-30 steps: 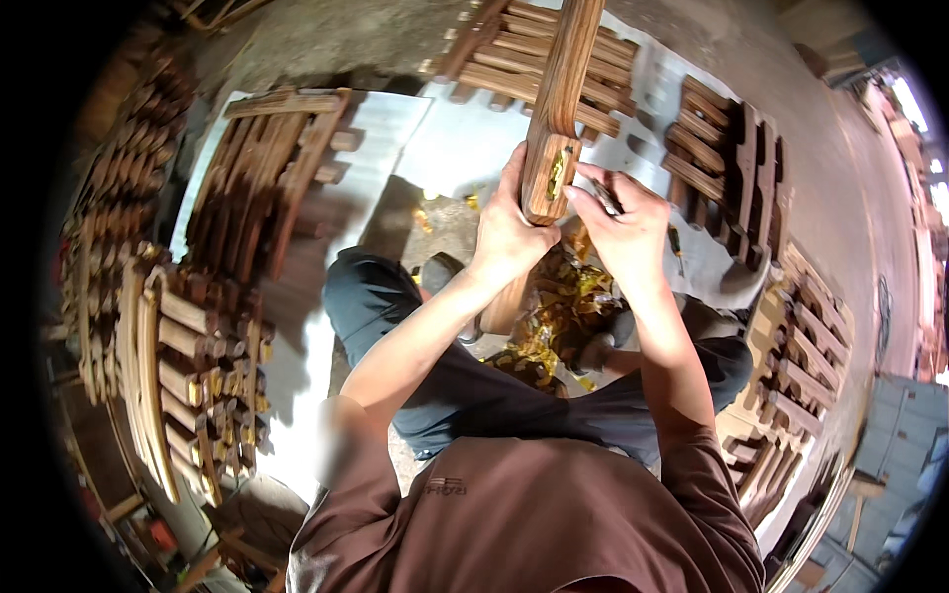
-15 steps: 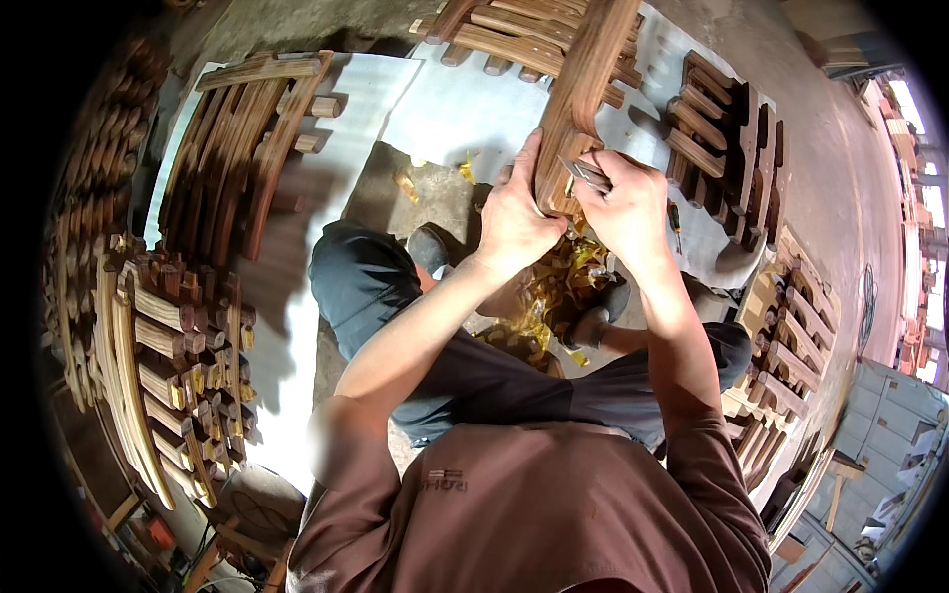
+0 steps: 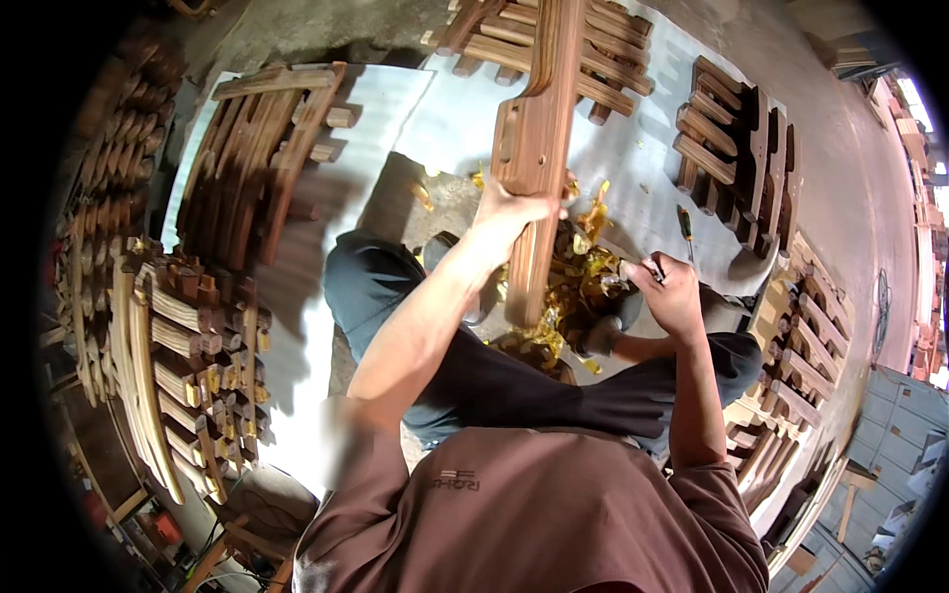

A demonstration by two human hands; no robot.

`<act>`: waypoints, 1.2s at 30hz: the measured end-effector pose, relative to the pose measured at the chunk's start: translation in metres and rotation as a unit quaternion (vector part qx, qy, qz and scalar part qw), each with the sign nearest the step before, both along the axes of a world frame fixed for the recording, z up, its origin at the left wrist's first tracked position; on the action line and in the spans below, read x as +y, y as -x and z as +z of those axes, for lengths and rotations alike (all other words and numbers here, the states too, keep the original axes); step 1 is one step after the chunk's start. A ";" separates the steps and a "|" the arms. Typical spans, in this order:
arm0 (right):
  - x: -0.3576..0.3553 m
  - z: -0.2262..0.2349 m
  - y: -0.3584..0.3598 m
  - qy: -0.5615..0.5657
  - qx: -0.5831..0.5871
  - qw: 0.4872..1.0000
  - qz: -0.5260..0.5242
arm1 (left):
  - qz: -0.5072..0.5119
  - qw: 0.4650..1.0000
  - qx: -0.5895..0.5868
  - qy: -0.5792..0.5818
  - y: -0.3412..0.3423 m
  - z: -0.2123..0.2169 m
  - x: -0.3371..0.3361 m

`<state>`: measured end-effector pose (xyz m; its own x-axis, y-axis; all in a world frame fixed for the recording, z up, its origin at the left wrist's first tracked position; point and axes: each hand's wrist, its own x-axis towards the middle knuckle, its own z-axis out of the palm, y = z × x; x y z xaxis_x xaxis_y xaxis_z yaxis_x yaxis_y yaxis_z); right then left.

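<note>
The left hand [image 3: 514,212] grips a long dark wooden piece [image 3: 539,138] that stands nearly upright, its lower end down among yellow scraps [image 3: 568,287] on the floor between the hands. The right hand [image 3: 672,292] is closed around a small dark tool [image 3: 654,269], apart from the piece. Just beyond the right hand lies a screwdriver [image 3: 684,225]. Far left of the left hand, stacked wooden parts [image 3: 198,366] are piled.

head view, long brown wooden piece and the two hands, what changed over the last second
The right hand has let go of the long brown wooden piece and dropped to the right, now pinching a small dark item, too small to identify. The left hand alone keeps gripping the piece, which stays upright over the heap of yellow scraps. The stacked wooden parts have not moved.
</note>
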<state>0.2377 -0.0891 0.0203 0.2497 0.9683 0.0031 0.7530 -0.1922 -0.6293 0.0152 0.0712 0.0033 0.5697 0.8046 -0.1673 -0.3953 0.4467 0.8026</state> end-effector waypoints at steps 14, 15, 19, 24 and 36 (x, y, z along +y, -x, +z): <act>0.107 0.034 -0.002 -0.224 0.507 0.822 -0.129 | -0.061 0.951 0.088 -0.290 -0.021 -0.015 -0.035; 0.114 0.041 -0.002 -0.221 0.490 0.833 -0.128 | -0.052 0.936 0.112 -0.330 -0.025 -0.029 -0.039; 0.111 0.044 -0.006 -0.221 0.434 0.865 -0.118 | -0.190 0.886 0.194 -0.376 -0.028 -0.033 -0.036; 0.067 0.001 0.024 -0.206 0.408 0.889 -0.020 | -0.135 0.949 0.033 -0.284 0.006 0.021 0.012; 0.041 0.002 0.043 -0.247 0.228 0.940 -0.061 | -0.127 0.971 -0.190 -0.076 -0.001 0.003 0.015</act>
<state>0.1947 -0.0484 0.0222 0.4442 0.8405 0.3102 0.3741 0.1406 -0.9167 0.0159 0.0865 0.0062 0.7502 0.6291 0.2037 -0.5685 0.4563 0.6846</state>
